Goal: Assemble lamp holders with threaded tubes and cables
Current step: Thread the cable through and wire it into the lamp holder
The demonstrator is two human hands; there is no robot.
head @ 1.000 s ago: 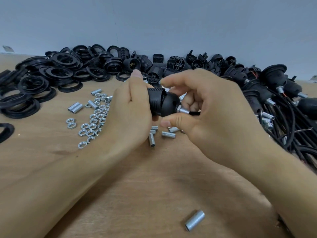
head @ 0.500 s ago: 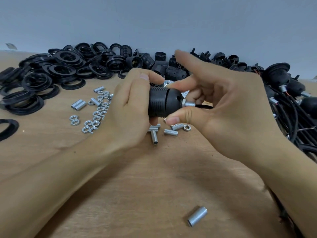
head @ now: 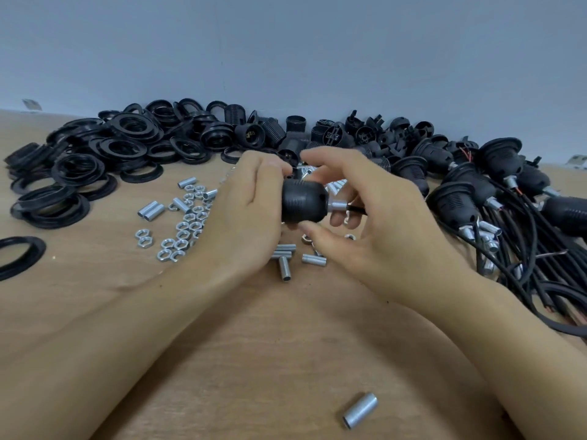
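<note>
My left hand grips the left part of a black lamp holder, held sideways above the wooden table. A short silver threaded tube sticks out of the holder's right end. A black cable runs out of the tube into my right palm. My right hand curls round that end, with the thumb under the holder's edge and the index finger arched over its top. Its other fingers curl behind the tube and cable.
Loose tubes lie under my hands, and one lone tube lies near the front. Several nuts lie at the left. Black rings are piled at the back left. Holders fitted with cables are heaped at the right.
My right index finger, raised straight half a second ago, has curled back down over the holder. The thumb has slid from the tube to the holder's edge. My left hand keeps its grip.
</note>
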